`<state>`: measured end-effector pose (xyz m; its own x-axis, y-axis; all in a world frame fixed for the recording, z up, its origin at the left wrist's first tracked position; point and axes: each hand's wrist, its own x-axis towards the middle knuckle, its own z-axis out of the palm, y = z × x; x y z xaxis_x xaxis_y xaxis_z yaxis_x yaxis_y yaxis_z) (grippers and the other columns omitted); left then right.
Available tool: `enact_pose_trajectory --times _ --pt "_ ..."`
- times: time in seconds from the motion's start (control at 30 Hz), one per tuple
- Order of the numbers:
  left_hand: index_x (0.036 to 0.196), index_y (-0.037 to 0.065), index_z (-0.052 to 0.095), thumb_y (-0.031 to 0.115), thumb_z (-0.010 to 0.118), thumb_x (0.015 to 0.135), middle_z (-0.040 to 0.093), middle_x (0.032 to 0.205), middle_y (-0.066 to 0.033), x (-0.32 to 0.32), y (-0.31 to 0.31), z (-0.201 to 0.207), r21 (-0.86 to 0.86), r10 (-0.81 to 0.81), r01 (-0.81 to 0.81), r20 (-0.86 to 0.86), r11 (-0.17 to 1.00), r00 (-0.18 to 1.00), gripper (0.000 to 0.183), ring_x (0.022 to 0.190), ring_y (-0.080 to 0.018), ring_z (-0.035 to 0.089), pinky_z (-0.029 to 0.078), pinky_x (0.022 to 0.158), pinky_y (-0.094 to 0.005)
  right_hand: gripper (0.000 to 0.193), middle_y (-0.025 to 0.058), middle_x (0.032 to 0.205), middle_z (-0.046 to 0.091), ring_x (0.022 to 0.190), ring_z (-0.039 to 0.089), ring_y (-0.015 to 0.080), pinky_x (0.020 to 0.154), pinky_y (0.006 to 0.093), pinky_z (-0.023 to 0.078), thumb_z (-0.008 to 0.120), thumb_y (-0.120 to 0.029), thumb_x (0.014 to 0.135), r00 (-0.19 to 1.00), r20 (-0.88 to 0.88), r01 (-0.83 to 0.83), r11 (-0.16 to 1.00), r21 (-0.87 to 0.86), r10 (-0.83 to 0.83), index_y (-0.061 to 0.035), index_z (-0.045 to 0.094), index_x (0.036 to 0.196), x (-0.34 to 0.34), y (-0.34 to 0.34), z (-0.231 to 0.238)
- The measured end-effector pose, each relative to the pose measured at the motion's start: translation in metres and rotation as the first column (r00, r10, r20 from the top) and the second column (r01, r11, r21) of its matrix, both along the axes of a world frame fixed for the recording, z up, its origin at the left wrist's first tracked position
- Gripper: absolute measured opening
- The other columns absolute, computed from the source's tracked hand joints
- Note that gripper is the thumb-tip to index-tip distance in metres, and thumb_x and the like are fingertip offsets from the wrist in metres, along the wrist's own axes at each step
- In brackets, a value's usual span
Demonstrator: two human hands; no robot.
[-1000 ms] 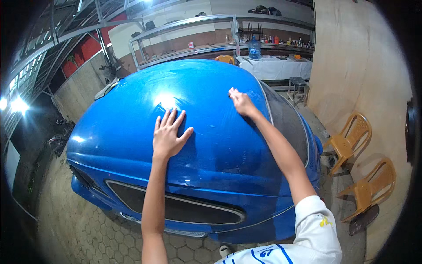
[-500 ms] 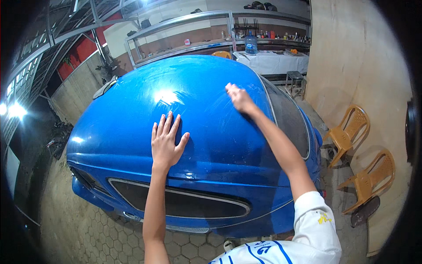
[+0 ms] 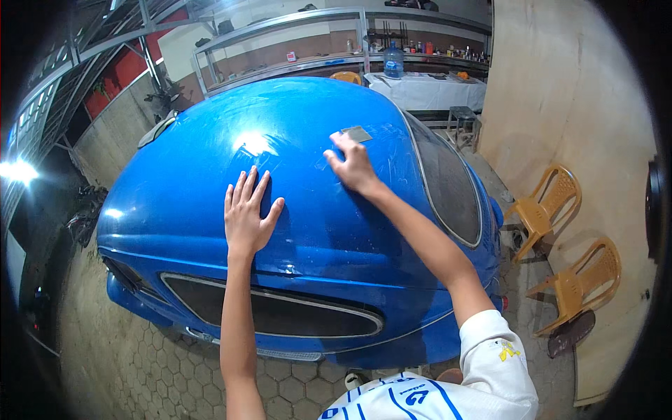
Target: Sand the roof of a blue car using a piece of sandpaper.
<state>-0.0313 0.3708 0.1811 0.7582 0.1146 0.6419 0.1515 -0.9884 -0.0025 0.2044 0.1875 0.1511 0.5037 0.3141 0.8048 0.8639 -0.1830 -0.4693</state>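
Observation:
My left hand (image 3: 247,215) rests flat on the blue roof of a rounded car (image 3: 210,189), its fingers spread and nothing in it. Further right on the roof, my right hand (image 3: 354,166) reaches forward with its fingertips on a small, flat grey sheet (image 3: 357,133) that looks like sandpaper. The sheet sticks out past the fingers, while its near edge is hidden under them. Pale smears and scuffs mark the paint around it, close to the windscreen-shaped dark window (image 3: 448,182). A long side window (image 3: 280,309) lies below my arms.
Two tan plastic chairs (image 3: 546,203) stand by the plywood wall (image 3: 560,91) at right. Behind the car are a cloth-covered table (image 3: 427,93), a blue water jug (image 3: 393,61), a dark stool (image 3: 462,122) and metal shelving (image 3: 280,35). Hexagonal pavers (image 3: 175,364) cover the ground.
My right hand has shifted left and a little nearer, and the grey sheet has come into sight beyond its fingers. My left hand stays on the roof. The whole view has shifted slightly.

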Motion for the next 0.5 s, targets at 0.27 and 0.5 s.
enact_pose_trajectory --times 0.27,0.5 --pt "0.154 0.023 0.055 0.060 0.057 0.098 0.045 0.163 -0.0077 -0.001 -0.001 0.000 0.000 0.011 -0.011 0.024 1.000 1.000 0.067 0.153 -0.0295 0.036 0.020 0.128 -0.0483 0.027 0.0222 0.105 0.076 0.097 0.074 0.0411 0.086 0.0486 0.060 0.071 -0.032 0.095 0.957 -0.180 0.200 0.966 -0.164 -0.229 -0.0070 0.082 0.099 0.063 -0.021 0.015" --pt "0.152 0.023 0.057 0.059 0.058 0.097 0.047 0.162 -0.0069 0.001 -0.002 0.003 -0.020 0.014 -0.014 0.022 1.000 1.000 0.065 0.153 -0.0284 0.037 0.022 0.127 -0.0477 0.015 0.0245 0.099 0.074 0.096 0.073 0.0447 0.083 0.0557 0.058 0.062 -0.017 0.100 0.964 0.022 0.263 0.933 -0.247 -0.266 -0.0059 0.071 0.105 0.060 -0.031 0.021"
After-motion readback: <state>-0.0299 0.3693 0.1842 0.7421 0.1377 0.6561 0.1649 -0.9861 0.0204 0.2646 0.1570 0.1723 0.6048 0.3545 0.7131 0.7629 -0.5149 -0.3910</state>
